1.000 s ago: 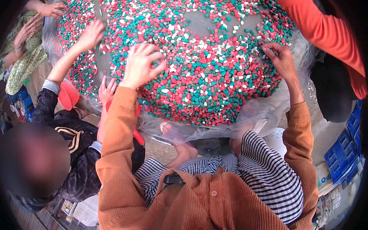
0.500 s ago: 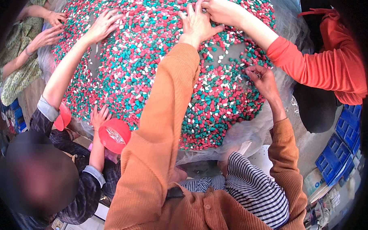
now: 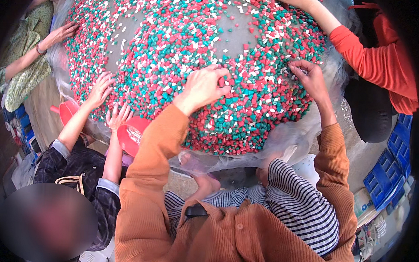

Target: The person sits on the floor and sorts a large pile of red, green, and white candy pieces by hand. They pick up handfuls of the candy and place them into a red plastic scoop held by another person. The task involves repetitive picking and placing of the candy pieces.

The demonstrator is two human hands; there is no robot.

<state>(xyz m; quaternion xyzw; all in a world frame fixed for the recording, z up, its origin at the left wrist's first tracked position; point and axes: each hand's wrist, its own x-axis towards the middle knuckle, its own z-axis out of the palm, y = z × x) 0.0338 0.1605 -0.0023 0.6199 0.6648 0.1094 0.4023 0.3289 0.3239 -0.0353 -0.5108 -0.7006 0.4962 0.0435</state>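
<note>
A wide heap of small red, green and white pieces [image 3: 175, 51], many of them cone-shaped, is spread before me. Over its near middle my left hand [image 3: 204, 87] is bent, fingers curled down and thumb drawn in toward the index finger. Red pieces show beside those fingertips; what lies under them is hidden. Farther right, by the heap's right edge, my right hand [image 3: 310, 79] is closed with thumb and forefinger nearly together. Anything in that pinch is too small to name.
Clear plastic sheeting [image 3: 290, 129] borders the heap. Left of me a co-worker's two hands [image 3: 100, 90] rest at the near edge by red plastic scoops [image 3: 134, 135]. Other people's arms reach in from far left and upper right. Blue crates [image 3: 383, 176] stand at right.
My left hand has drawn back toward me from the far side, its spread fingers now curled. My right hand stays near the right edge. The co-worker's hand at left has also pulled nearer.
</note>
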